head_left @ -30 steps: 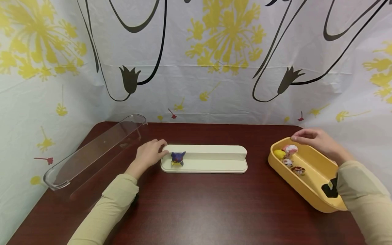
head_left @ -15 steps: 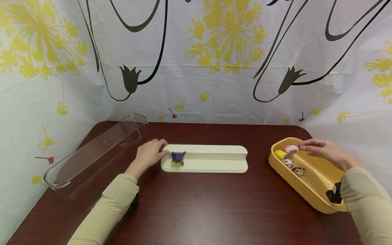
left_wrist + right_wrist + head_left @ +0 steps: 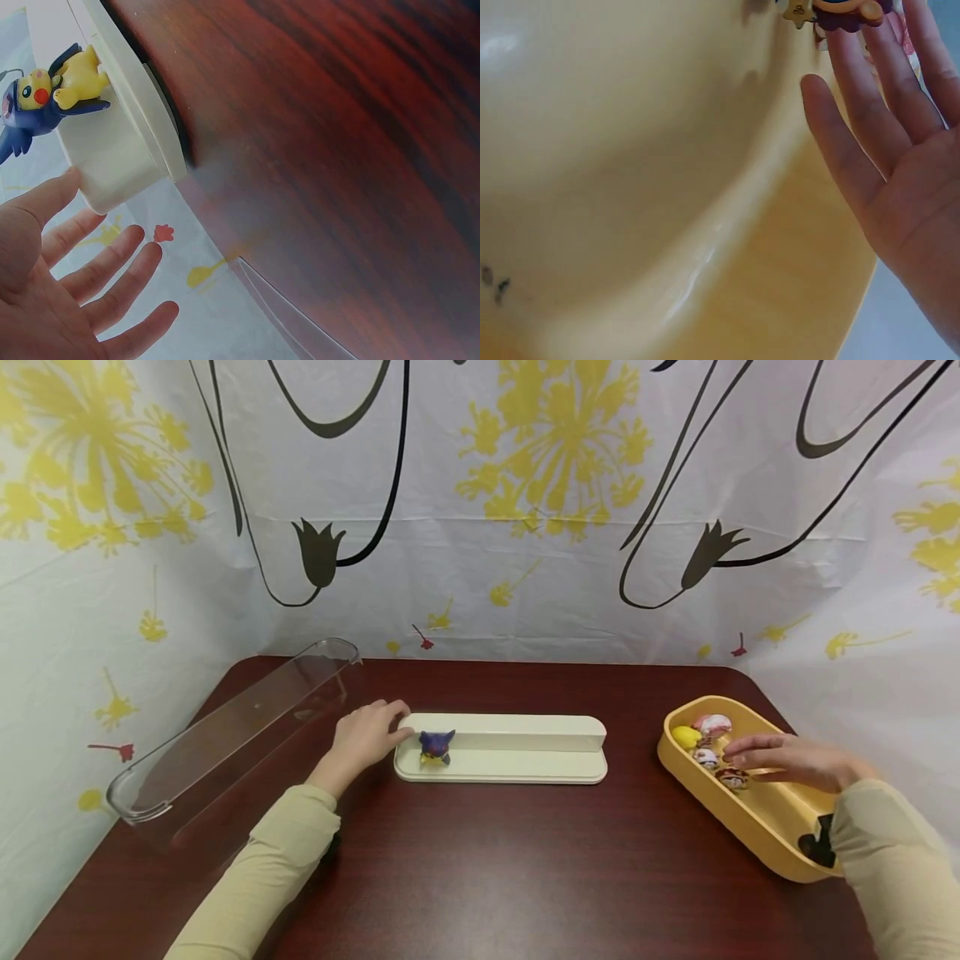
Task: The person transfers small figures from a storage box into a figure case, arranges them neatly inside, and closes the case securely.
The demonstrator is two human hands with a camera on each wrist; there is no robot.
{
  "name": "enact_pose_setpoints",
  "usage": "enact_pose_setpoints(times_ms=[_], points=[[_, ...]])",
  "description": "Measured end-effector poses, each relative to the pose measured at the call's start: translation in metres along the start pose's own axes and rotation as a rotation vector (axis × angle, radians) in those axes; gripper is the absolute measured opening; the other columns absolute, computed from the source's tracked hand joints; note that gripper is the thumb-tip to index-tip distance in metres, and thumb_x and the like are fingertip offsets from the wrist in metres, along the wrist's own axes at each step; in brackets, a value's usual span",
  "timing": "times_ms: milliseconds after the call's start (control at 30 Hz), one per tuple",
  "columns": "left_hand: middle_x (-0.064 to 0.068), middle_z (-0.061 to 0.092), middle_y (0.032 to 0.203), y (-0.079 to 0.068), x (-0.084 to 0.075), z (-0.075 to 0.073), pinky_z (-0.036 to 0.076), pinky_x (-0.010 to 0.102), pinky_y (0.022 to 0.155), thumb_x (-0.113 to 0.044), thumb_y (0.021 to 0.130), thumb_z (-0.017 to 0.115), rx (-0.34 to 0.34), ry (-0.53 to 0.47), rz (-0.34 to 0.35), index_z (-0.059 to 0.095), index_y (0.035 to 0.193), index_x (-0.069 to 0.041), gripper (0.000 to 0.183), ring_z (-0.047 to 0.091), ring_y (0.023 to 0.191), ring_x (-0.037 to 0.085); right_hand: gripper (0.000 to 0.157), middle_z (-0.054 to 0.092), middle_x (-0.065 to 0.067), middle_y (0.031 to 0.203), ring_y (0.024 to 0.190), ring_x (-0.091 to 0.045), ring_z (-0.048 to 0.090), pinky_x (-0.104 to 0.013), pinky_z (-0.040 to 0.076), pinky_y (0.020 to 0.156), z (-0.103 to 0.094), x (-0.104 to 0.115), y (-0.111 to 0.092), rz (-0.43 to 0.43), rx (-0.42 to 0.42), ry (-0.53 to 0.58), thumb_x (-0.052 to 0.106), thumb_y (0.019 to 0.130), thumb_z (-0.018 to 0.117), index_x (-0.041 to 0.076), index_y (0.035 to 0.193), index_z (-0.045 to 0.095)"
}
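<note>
At nine o'clock of the long cream plastic stand lies a clear oblong plastic cover. The left hand, fingers relaxed, touches the stand's left edge beside a purple-and-yellow figurine. Dark-red wooden tabletop stretches to three o'clock; there the right hand, fingers loosely extended, hangs over a yellow plastic bin.

The table has a dark red-brown, wood-grained top with rounded far corners. On it sits a stepped cream stand. Left of the stand, a long clear plastic cover lies slantwise, its far end nearer the stand; well right of the stand rests a yellow bin, also angled.
</note>
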State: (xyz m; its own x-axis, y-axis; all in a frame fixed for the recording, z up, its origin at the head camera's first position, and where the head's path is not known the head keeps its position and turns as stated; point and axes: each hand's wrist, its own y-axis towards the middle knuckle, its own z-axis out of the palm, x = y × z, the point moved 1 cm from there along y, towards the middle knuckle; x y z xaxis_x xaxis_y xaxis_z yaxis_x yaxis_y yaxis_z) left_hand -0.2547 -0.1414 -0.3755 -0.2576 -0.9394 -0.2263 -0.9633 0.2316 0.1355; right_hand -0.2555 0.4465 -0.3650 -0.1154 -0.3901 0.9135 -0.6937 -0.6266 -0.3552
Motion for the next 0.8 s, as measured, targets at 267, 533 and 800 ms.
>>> enact_pose_setpoints(times_ms=[267, 533, 800], points=[[0.002, 0.053, 0.082, 0.001, 0.0, 0.0, 0.041, 0.035, 0.053, -0.039, 0.082, 0.061, 0.003, -0.003, -0.003, 0.058, 0.107, -0.017, 0.033, 0.05, 0.065, 0.019, 0.027, 0.054, -0.004, 0.112, 0.102, -0.014, 0.051, -0.034, 0.039, 0.085, 0.006, -0.004, 0.001, 0.058, 0.048, 0.049, 0.003, 0.093, 0.037, -0.007, 0.118, 0.042], [0.001, 0.052, 0.081, 0.0, 0.0, 0.0, 0.04, 0.035, 0.053, -0.04, 0.082, 0.06, -0.001, 0.001, 0.002, 0.058, 0.106, -0.018, 0.032, 0.049, 0.064, 0.018, 0.029, 0.051, -0.003, 0.111, 0.1, -0.015, 0.051, -0.033, 0.039, 0.084, 0.006, -0.01, 0.001, 0.098, 0.05, 0.026, 0.003, 0.092, 0.039, -0.007, 0.119, 0.041], [0.002, 0.053, 0.082, 0.0, 0.001, 0.0, 0.041, 0.035, 0.053, -0.04, 0.082, 0.06, 0.0, 0.002, 0.003, 0.058, 0.106, -0.018, 0.032, 0.05, 0.065, 0.019, 0.028, 0.054, -0.002, 0.109, 0.098, -0.013, 0.052, -0.033, 0.04, 0.082, 0.003, -0.016, 0.001, 0.087, 0.047, 0.046, 0.001, 0.092, 0.039, -0.007, 0.118, 0.044]])
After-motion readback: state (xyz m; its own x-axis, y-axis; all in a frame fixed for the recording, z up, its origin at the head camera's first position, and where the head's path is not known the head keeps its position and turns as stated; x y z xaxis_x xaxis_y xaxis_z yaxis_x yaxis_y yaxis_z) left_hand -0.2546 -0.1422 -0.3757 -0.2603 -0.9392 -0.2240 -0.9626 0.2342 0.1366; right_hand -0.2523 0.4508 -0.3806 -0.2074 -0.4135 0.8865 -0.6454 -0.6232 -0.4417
